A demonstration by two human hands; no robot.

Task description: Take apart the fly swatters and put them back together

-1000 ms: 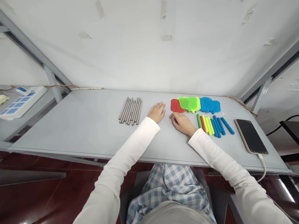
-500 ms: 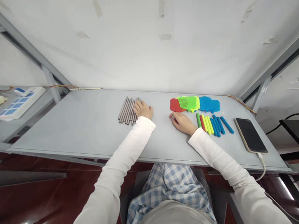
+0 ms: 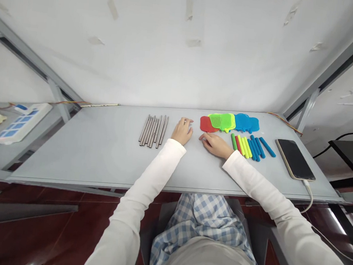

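My left hand hovers over or rests on the grey table, just right of a row of slim metal rods. Its fingers are apart and hold nothing; the rods are not touched. My right hand lies on the table with loosely bent fingers, nothing visible in it. Behind that hand is an overlapping row of flat mesh fly swatter heads: a red one, green ones and blue ones. Right of it lie coloured handle tubes, among them a green one, yellow ones and blue ones.
A smartphone with a white charging cable lies at the table's right end. The white wall rises behind the table. On a left side surface stands a white tray with blue compartments.
My left hand has come off the metal rods and moved right, leaving the whole row uncovered. My right hand has stayed in place.
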